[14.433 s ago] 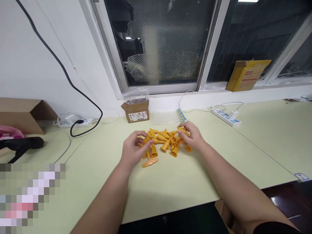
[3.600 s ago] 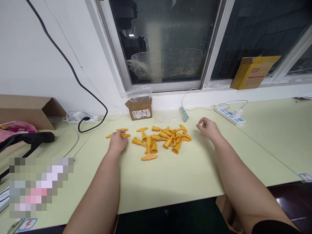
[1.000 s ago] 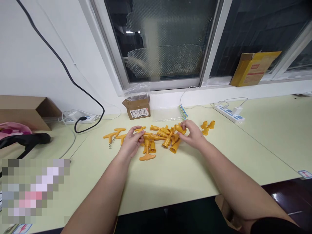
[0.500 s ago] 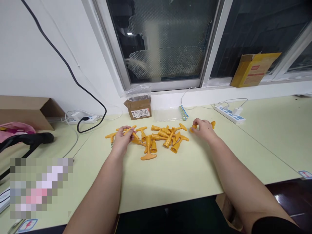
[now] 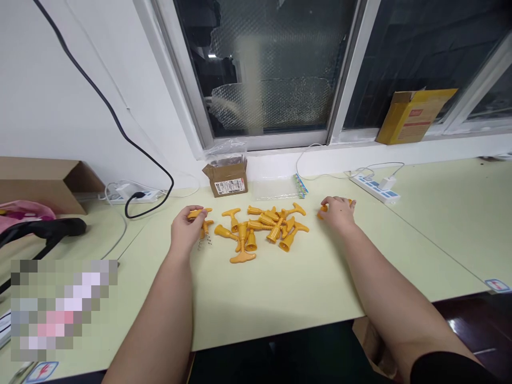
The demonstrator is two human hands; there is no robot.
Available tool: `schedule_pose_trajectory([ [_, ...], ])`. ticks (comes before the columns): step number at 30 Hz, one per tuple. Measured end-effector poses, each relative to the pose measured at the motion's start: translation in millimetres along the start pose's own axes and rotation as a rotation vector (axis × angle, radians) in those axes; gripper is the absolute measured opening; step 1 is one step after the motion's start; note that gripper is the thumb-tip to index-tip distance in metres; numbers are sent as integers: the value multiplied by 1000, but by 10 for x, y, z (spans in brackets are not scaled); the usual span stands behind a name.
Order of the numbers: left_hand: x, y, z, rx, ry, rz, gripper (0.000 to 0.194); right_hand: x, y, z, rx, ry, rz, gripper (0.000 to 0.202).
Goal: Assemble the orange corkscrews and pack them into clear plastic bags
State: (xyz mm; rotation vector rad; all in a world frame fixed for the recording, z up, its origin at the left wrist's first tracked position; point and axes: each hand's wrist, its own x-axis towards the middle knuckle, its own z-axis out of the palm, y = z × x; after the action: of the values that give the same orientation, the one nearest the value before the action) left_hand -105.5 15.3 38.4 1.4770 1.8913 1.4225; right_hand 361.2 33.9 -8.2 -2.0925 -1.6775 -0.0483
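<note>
My left hand is closed, thumb and fingers pinching the T-shaped handle of a yellow corkscrew. Just beneath its fingers hang or lie metal spirals with yellow shafts; which spiral belongs to the held piece I cannot tell. Over on the right, my right hand has its fingers closed round a yellow bell-shaped sleeve, mostly covered by the fingers. Another yellow piece peeks out behind that hand. Between the hands lies a loose pile of yellow corkscrews with T-handles and ribbed sleeves.
Behind the pile stand a small open carton and a clear plastic bag. Power strips lie at the right and left along the wall. A larger cardboard box sits at the far left of the table.
My left hand has moved left, carrying the corkscrew away from the pile to the loose pieces at the left. My right hand has shifted slightly right with the yellow sleeve.
</note>
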Motion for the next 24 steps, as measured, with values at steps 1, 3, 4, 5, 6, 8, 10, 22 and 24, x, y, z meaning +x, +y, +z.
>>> schedule_pose_trajectory([
  [1,17,-7,-47,89,17,-1,35,-1,0,4,7,31,3,29],
  [3,47,-16,-143,281,17,-28,29,-5,-21,-1,42,93,-25,30],
  [4,62,-21,-190,365,0,-55,27,-9,-43,-10,72,124,-57,29],
  [5,77,-29,-234,433,-22,-90,26,-16,-72,-22,112,152,-103,27],
  [6,94,-40,-275,481,-43,-125,26,-28,-107,-36,163,173,-161,24],
  [8,135,-82,-344,542,-76,-188,32,-65,-192,-64,284,170,-298,19],
  [10,187,-149,-396,584,-111,-249,38,-121,-285,-81,393,107,-446,16],
  [22,261,-391,-309,654,-186,-216,40,-291,-550,-9,425,-203,-636,25],
  [24,265,-411,-294,678,-198,-224,42,-288,-548,2,425,-217,-644,27],
])
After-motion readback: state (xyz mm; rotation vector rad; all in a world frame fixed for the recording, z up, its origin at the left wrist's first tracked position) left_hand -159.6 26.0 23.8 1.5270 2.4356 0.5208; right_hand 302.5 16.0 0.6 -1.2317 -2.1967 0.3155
